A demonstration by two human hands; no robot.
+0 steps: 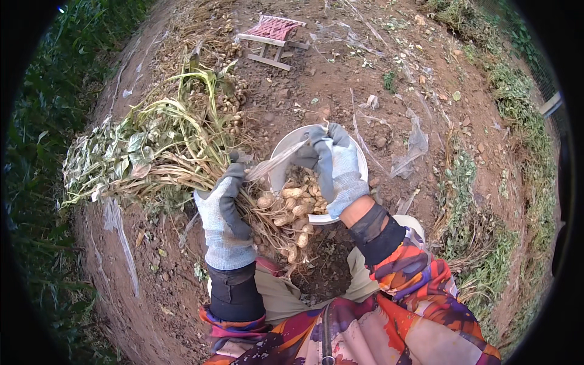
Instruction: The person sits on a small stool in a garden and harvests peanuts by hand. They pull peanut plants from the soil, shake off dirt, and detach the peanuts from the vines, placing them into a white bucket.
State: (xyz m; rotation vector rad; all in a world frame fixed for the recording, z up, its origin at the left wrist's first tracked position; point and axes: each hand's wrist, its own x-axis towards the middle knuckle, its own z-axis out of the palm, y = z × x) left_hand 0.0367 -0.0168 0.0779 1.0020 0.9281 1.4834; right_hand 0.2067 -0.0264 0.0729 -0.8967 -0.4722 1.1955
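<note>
My left hand (226, 213), in a grey-and-white work glove, is closed round the stems of a bunch of peanut plants (182, 152). Their leaves spread out to the left. On the right, the roots carry pale peanuts (295, 213) that hang over the near rim of a white bucket (362, 163). My right hand (334, 167), gloved alike, is above the bucket with its fingers closed on a strip of thin plastic film (275, 162). The strip stretches across from beside my left hand. More peanuts (309, 181) show inside the bucket, partly hidden by my right hand.
A small wooden folding stool (272, 35) with a red woven seat stands ahead on brown soil. Pulled peanut plants (228, 100) lie beyond my left hand. Torn plastic film (413, 146) lies at the right. Tall green plants (45, 140) border the left, wilted vines (511, 97) the right.
</note>
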